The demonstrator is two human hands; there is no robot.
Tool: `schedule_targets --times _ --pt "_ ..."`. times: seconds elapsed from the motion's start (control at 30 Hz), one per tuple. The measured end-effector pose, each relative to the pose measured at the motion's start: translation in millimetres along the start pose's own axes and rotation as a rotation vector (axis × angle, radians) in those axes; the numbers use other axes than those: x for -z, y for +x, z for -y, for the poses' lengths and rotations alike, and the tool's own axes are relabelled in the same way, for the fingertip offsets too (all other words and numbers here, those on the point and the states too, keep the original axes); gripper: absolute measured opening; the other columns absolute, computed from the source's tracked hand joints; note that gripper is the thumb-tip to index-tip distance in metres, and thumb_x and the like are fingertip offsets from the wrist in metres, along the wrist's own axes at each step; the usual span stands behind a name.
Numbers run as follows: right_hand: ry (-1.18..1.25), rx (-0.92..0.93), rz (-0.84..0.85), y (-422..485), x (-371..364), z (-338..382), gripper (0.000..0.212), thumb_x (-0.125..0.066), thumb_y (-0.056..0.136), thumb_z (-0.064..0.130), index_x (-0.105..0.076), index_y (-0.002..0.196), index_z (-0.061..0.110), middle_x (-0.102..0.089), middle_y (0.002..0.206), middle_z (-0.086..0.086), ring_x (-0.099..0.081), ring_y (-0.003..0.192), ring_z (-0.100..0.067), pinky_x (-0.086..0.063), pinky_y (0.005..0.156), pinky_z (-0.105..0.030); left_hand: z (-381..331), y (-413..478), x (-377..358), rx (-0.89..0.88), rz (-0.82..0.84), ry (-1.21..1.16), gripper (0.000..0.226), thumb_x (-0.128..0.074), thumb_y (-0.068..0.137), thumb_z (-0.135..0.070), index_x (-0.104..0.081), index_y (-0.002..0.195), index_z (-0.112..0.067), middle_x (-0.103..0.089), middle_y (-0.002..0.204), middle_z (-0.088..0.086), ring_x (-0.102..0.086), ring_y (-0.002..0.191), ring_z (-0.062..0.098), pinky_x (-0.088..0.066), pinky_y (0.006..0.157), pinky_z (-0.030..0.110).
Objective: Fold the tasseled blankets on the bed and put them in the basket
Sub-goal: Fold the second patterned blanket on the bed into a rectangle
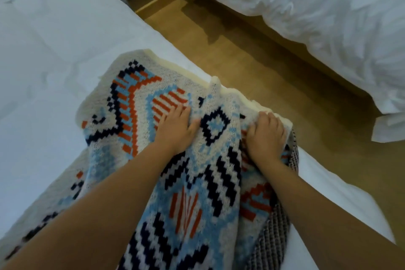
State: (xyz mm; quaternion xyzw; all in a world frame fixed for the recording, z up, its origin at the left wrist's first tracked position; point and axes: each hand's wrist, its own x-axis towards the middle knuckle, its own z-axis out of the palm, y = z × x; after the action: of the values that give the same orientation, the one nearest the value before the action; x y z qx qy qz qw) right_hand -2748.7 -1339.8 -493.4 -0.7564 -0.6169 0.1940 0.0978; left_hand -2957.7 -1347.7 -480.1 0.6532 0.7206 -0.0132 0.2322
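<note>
Your left hand [175, 130] presses flat on the blanket [135, 103]; your right hand [266, 135] grips its bunched edge. Smooth the ridge and square the edges before creasing.

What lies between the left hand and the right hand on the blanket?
Head view: only the blanket itself, showing its navy diamond motif, lies between the left hand and the right hand.

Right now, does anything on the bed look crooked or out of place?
Yes. The patterned blanket is not flat: a raised wrinkle runs from its far edge down between the left hand and the right hand. A darker woven blanket sticks out beneath it at the right.
</note>
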Motion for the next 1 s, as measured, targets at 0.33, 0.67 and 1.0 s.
schedule_targets --times 0.33,0.67,1.0 --pt "0.308 -0.545 0.07 -54 37 -69 0.047 -0.046 0.094 0.033 -0.037 0.129 0.002 -0.048 0.132 -0.021 -0.046 0.119 -0.038 -0.04 0.094 -0.045 -120 -154 -28 -0.479 -0.255 -0.106 0.037 -0.052 0.083 -0.047 -0.06 0.095 -0.012 -0.059 0.092 0.007 -0.058 0.085 0.026 -0.045 0.071 0.035" --pt "0.454 -0.497 -0.109 -136 97 -103 0.036 -0.043 0.096 0.024 -0.04 0.127 0.006 -0.056 0.124 -0.019 -0.055 0.108 -0.038 -0.045 0.085 -0.042 -144 -286 -116 -0.087 0.263 0.222 0.082 -0.038 0.086 -0.064 -0.014 0.144 -0.012 -0.016 0.152 0.011 -0.016 0.139 0.032 -0.021 0.109 0.051" --pt "0.48 -0.508 0.004 -249 113 -176 0.036 -0.044 0.096 0.023 -0.036 0.124 0.003 -0.057 0.117 -0.024 -0.056 0.102 -0.04 -0.045 0.077 -0.042 -133 -387 -123 -0.021 0.204 0.32 0.025 -0.041 0.091 -0.026 -0.055 0.107 -0.013 -0.057 0.111 0.007 -0.051 0.104 0.026 -0.04 0.087 0.036"
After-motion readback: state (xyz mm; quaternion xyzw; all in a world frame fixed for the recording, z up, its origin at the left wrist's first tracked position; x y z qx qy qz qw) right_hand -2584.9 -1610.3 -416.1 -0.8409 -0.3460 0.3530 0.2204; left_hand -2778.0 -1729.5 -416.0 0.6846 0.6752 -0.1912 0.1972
